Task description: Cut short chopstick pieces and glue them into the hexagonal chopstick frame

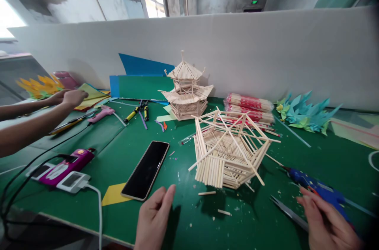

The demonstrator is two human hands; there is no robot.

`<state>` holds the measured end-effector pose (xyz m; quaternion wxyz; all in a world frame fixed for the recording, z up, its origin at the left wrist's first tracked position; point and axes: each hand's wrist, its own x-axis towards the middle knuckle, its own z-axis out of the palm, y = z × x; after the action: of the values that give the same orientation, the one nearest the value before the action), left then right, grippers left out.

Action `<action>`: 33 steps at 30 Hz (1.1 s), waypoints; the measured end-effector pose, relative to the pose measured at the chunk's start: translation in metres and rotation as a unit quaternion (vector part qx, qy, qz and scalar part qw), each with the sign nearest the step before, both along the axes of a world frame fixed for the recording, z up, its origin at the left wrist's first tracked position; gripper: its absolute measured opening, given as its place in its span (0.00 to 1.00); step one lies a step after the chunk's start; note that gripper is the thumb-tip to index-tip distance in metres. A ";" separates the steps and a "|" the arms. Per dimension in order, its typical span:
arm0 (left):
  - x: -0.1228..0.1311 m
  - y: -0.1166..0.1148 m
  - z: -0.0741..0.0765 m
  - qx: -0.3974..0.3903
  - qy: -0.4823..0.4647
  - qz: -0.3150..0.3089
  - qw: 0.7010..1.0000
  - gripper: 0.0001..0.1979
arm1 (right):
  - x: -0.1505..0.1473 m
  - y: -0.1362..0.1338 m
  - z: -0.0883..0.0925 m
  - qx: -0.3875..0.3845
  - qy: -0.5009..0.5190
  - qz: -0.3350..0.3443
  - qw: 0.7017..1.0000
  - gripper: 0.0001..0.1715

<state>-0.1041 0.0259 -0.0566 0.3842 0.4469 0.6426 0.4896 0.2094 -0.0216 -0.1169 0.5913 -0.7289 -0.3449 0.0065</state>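
On the green table [124,143]: one stick frame [210,172], right of centre, before a stick pagoda [188,102] and bundled sticks [251,102]. Hands well apart: left hand [155,214], loosely curled, near phone [146,171], contents hidden; right hand [328,218], fingertips together, beside tweezers [286,208] and glue gun [310,187], whether gripping unclear.

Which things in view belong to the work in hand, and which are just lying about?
Likely in the job:
open stick frame
blue glue gun
grey pointed tool
bundled sticks
stick pagoda, perhaps

Probably just lying about:
phone
turquoise paper leaves
yellow paper
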 end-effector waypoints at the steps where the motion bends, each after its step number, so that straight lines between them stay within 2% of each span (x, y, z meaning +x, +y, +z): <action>1: 0.005 -0.001 0.005 0.010 0.000 -0.017 1.000 0.17 | 0.001 0.000 0.000 -0.001 0.006 -0.001 1.000 0.29; 2: 0.011 0.000 0.011 0.026 0.000 -0.061 0.998 0.12 | 0.001 0.000 0.000 0.001 0.013 -0.006 1.000 0.29; 4: 0.022 0.002 0.023 0.047 -0.021 -0.072 0.996 0.07 | 0.004 0.001 -0.001 0.009 0.036 -0.009 0.999 0.31; 5: 0.027 0.005 0.029 0.053 -0.038 -0.068 0.996 0.07 | 0.004 0.000 -0.001 0.015 0.053 -0.004 0.998 0.32; 9: 0.044 0.018 0.044 0.029 -0.127 -0.121 0.984 0.07 | 0.003 -0.001 -0.002 0.025 0.121 0.037 0.992 0.34; 16: 0.052 0.032 0.044 -0.021 -0.183 -0.130 0.974 0.10 | -0.005 0.000 0.004 0.016 0.140 0.030 0.990 0.33; 25: 0.058 0.039 0.053 -0.019 -0.153 -0.121 0.981 0.12 | -0.002 0.009 0.000 0.026 0.171 0.047 0.984 0.36; 33: 0.061 0.038 0.057 -0.014 -0.142 -0.108 0.984 0.11 | 0.005 0.008 -0.006 0.006 0.161 0.033 0.986 0.36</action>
<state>-0.0432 0.0636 0.0009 0.5288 0.4341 0.5360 0.4946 0.2142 -0.0131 -0.1229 0.6428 -0.7030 -0.2692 0.1419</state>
